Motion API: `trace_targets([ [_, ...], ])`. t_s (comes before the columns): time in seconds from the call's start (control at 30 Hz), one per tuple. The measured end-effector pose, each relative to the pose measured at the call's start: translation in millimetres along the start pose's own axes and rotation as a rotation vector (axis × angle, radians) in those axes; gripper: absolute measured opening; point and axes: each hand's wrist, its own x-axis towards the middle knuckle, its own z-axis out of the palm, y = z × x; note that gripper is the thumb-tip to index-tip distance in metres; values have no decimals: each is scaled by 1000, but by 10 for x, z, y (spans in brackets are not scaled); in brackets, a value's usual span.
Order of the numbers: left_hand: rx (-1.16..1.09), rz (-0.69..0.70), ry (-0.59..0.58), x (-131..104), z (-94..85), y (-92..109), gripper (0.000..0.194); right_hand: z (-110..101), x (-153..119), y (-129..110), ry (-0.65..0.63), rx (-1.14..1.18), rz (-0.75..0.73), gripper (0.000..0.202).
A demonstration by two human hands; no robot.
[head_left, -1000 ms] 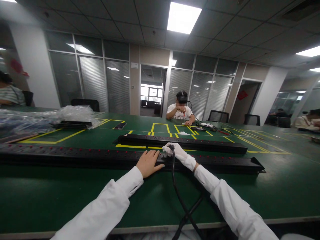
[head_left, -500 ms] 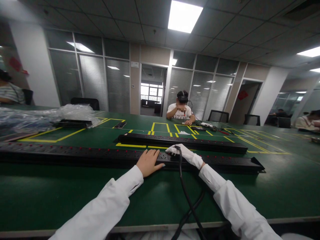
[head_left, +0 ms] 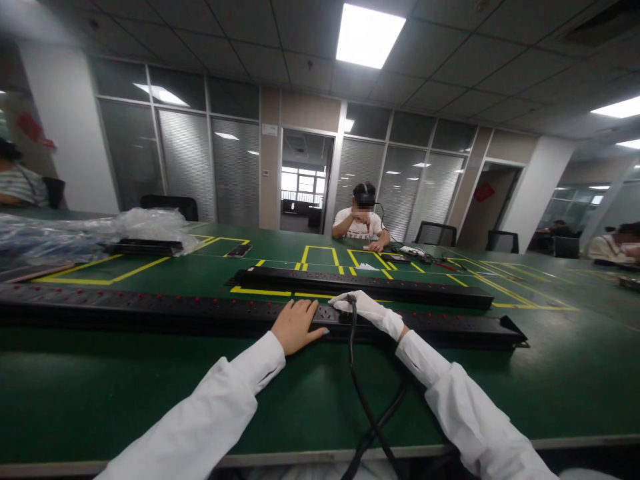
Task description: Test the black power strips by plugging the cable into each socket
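Observation:
A long black power strip with red dots and sockets lies across the green table. My bare left hand rests flat on it near the middle, fingers spread, holding nothing. Just to the right, my white-gloved right hand is closed on the plug end of a black cable over the strip's sockets. From that hand the cable hangs down past the table's front edge, crossing another stretch of cable. The plug is mostly hidden by the glove.
Behind lies a second black strip. Clear plastic wrap is at the left, a phone near yellow tape marks. A person sits opposite beside cables. The table's front edge is close.
The cable has swung slightly left below my right hand, which has tilted a little with the plug. My left hand stays on the strip.

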Motion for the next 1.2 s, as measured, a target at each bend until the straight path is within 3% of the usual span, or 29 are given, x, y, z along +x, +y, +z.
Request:
trace_targets([
  [0.93,-4,-4,-11,2,-13,6,64,101,52,22,-3,-140,-18,49],
  [1.2,-11,-8,-9,0,-19,13,63,21,7,-49,-63,-219,-5,46],
])
